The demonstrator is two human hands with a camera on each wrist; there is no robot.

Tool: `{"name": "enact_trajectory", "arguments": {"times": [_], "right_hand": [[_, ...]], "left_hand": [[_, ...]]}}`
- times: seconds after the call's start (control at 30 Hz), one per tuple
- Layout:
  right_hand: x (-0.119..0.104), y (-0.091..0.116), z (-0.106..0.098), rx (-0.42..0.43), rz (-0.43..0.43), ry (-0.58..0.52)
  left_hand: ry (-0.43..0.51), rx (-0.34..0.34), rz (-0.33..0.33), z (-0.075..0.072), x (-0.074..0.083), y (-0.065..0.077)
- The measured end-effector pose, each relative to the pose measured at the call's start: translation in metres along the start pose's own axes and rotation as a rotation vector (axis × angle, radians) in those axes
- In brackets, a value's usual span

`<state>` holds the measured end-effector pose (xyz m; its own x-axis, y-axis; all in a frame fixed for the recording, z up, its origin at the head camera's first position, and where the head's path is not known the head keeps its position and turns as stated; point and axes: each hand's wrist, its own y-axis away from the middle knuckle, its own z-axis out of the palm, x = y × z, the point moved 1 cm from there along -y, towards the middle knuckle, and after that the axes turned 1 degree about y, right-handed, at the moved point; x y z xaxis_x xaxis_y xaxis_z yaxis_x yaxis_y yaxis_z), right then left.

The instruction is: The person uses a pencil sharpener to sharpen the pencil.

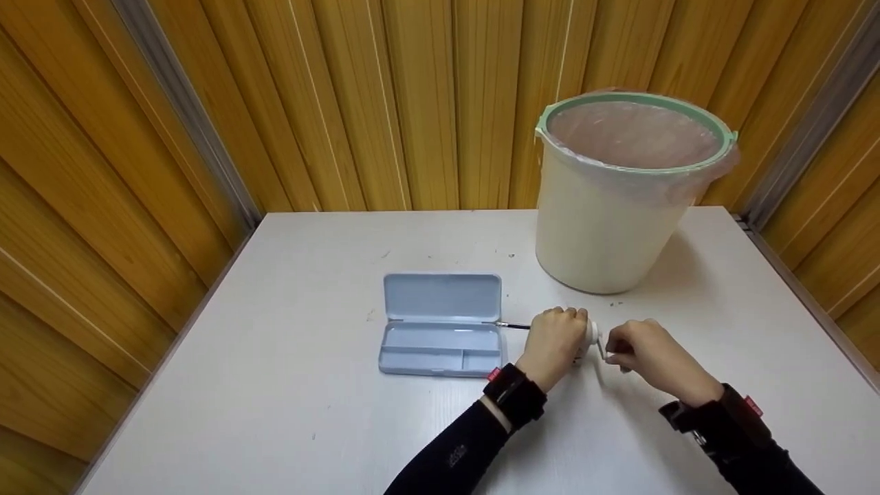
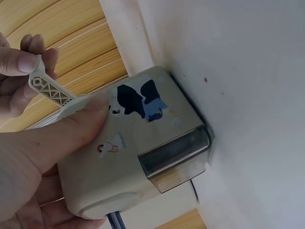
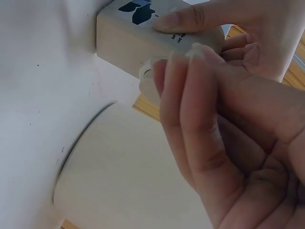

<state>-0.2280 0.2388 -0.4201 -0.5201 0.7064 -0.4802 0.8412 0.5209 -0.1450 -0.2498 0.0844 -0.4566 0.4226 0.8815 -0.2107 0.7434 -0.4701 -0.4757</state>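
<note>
My left hand (image 1: 555, 344) grips a cream crank pencil sharpener (image 2: 128, 143) on the table, thumb over its top and fingers round the far side. Dark bird stickers decorate the sharpener, and its shavings drawer (image 2: 176, 150) is see-through. Out of the side towards the case sticks a dark pencil (image 1: 514, 326). At the opposite side, my right hand (image 1: 650, 354) pinches the end of the crank handle (image 2: 51, 89) between thumb and fingers. In the right wrist view those fingers hide most of the crank.
A light blue pencil case (image 1: 440, 349) lies with its lid up, left of the sharpener, the pencil's outer end close to it. Behind my hands stands a tall cream bin (image 1: 598, 227) with a green rim and a plastic liner. Wood-patterned panels (image 1: 426, 103) border the white table (image 1: 275, 357).
</note>
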Motion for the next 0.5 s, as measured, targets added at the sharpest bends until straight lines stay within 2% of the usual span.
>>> {"name": "enact_trajectory", "arguments": {"times": [0.3,0.5], "right_hand": [[-0.0069,0.0001,-0.0051,0.108,0.021,0.043],[-0.0095,-0.0011,-0.0055,0.207,0.044,0.065]], "left_hand": [[0.037,0.000,0.009,0.0007,-0.0025,0.0006],[0.060,-0.026,0.024,0.0000,-0.0047,0.0007]]}}
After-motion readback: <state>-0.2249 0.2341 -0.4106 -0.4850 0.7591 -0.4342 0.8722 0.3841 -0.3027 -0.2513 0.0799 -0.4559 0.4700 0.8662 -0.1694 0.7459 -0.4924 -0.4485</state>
